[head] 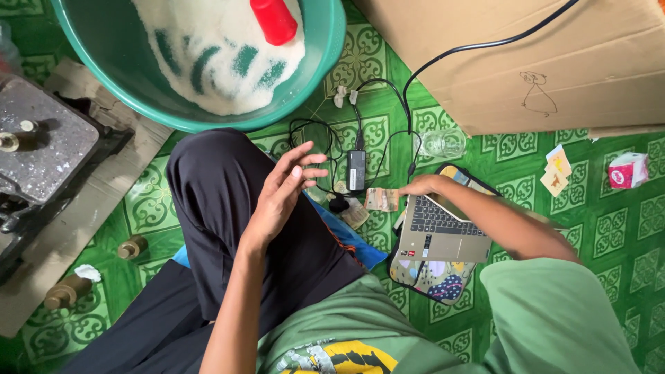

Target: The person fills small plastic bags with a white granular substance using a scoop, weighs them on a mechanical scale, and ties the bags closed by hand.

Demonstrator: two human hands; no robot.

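On the green patterned floor [623,228] I sit cross-legged, and my left hand [285,185] hovers over my knee with fingers spread, holding nothing. My right hand [421,185] reaches out to the far edge of the small laptop [442,232], fingers curled there; whether they grip anything I cannot tell. That laptop rests on a patterned sleeve [433,280], probably to keep it off the floor. Just beside it lie a banknote [382,199], a black charger [356,170] with tangled cable, and a clear glass [442,143]. Farther right sit yellow cards [556,173] and a pink-and-white packet [627,170] near a plain brown cardboard box [554,55]. A teal basin [325,48] of white grain holds a red cup [274,19].
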